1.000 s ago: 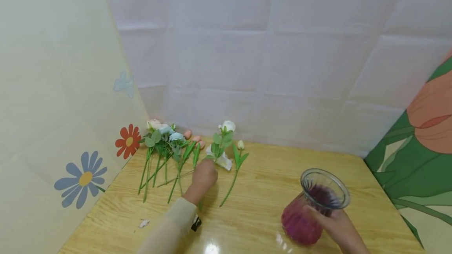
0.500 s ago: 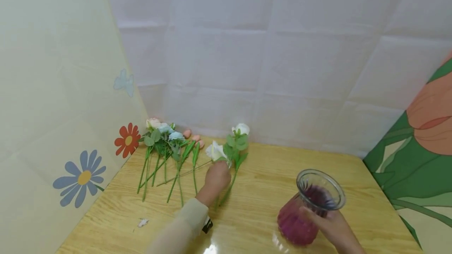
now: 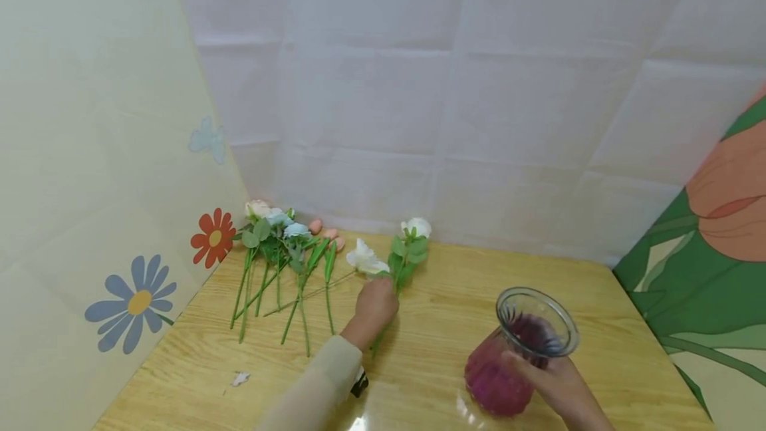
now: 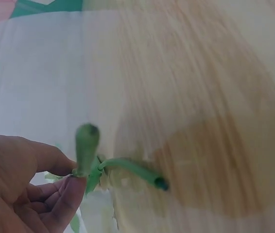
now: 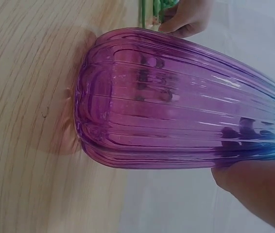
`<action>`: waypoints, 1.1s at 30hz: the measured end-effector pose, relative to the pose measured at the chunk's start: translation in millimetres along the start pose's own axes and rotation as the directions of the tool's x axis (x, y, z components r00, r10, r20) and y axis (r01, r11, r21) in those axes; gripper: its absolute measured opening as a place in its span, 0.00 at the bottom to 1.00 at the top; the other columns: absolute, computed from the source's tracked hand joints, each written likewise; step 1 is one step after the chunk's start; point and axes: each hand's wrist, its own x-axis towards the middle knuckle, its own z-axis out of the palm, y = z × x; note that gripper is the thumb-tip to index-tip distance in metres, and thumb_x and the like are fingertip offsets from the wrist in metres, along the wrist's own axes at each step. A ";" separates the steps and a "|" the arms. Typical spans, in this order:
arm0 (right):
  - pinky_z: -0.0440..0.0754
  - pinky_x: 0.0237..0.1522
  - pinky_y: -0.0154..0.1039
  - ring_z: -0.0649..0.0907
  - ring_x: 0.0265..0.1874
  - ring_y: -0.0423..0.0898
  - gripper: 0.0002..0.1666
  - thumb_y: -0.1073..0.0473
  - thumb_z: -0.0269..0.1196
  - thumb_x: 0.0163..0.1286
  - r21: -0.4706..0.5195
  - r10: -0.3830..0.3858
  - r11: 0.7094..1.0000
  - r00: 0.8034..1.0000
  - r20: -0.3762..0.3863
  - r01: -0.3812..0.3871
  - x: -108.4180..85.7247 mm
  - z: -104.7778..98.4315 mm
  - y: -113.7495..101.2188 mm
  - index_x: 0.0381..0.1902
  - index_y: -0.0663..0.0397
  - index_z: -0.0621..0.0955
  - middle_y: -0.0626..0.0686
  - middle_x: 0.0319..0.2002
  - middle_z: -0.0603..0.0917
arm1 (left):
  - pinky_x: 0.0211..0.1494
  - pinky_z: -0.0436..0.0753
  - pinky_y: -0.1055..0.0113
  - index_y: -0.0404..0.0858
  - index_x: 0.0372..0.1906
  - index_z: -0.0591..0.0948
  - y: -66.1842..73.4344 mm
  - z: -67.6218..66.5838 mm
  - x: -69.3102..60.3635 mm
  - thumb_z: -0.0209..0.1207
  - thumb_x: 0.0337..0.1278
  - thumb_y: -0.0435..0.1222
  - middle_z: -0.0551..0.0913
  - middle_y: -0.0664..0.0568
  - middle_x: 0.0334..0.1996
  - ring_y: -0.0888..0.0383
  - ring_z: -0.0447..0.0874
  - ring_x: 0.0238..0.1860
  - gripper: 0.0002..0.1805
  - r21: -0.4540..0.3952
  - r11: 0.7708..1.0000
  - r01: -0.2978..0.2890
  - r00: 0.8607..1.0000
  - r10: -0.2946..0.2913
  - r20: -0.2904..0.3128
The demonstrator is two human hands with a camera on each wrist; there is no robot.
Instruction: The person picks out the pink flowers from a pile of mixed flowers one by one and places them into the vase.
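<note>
In the head view my left hand pinches the stem of a white rose with green leaves, just right of a white lily-like flower. The left wrist view has thumb and fingertips of the left hand closed on a green stem; a second stem end sticks out beside it. Around the neck of a purple glass vase my right hand is wrapped. Tilted in the head view, the vase body fills the right wrist view, above the right hand.
Pink and blue flowers with green stems lie at the table's back left. A small white scrap is on the wooden table at the left front. A pale cloth hangs behind the table.
My left hand has moved right with the white rose, away from the other stems, and the white lily-like flower is uncovered. The vase and right hand have shifted slightly left.
</note>
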 end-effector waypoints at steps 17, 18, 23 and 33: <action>0.75 0.51 0.27 0.76 0.50 0.25 0.38 0.57 0.66 0.72 -0.024 0.065 0.998 0.997 0.046 -0.064 3.1 4.4 -10.4 0.72 0.63 0.63 0.65 0.63 0.76 | 0.27 0.79 0.60 0.37 0.20 0.77 10.4 13.5 1.1 0.63 0.40 0.28 0.79 0.48 0.20 0.50 0.79 0.23 0.05 -0.023 0.999 -0.042 0.999 0.042 0.017; 0.75 0.51 0.27 0.76 0.50 0.25 0.38 0.57 0.66 0.72 -0.022 0.064 0.998 0.997 0.046 -0.063 3.2 4.4 -10.5 0.72 0.63 0.63 0.66 0.63 0.76 | 0.27 0.79 0.60 0.37 0.20 0.77 10.5 14.7 1.3 0.63 0.41 0.29 0.79 0.49 0.20 0.51 0.79 0.23 0.05 -0.021 0.999 -0.040 0.999 0.041 0.018; 0.76 0.51 0.27 0.76 0.50 0.25 0.38 0.58 0.66 0.72 -0.003 0.051 0.999 0.997 0.049 -0.050 3.1 5.0 -9.5 0.72 0.64 0.62 0.66 0.63 0.76 | 0.25 0.78 0.60 0.37 0.19 0.77 10.5 18.7 0.8 0.64 0.41 0.29 0.79 0.49 0.19 0.51 0.79 0.22 0.06 -0.034 0.999 -0.034 0.999 0.035 0.036; 0.77 0.50 0.27 0.76 0.50 0.23 0.38 0.61 0.65 0.72 0.008 0.035 0.999 0.998 0.057 -0.035 -0.1 1.7 -7.8 0.72 0.67 0.62 0.69 0.64 0.74 | 0.23 0.77 0.60 0.40 0.19 0.77 3.7 7.2 3.6 0.66 0.51 0.34 0.79 0.51 0.19 0.53 0.79 0.22 0.11 -0.070 0.998 0.000 0.995 0.007 0.097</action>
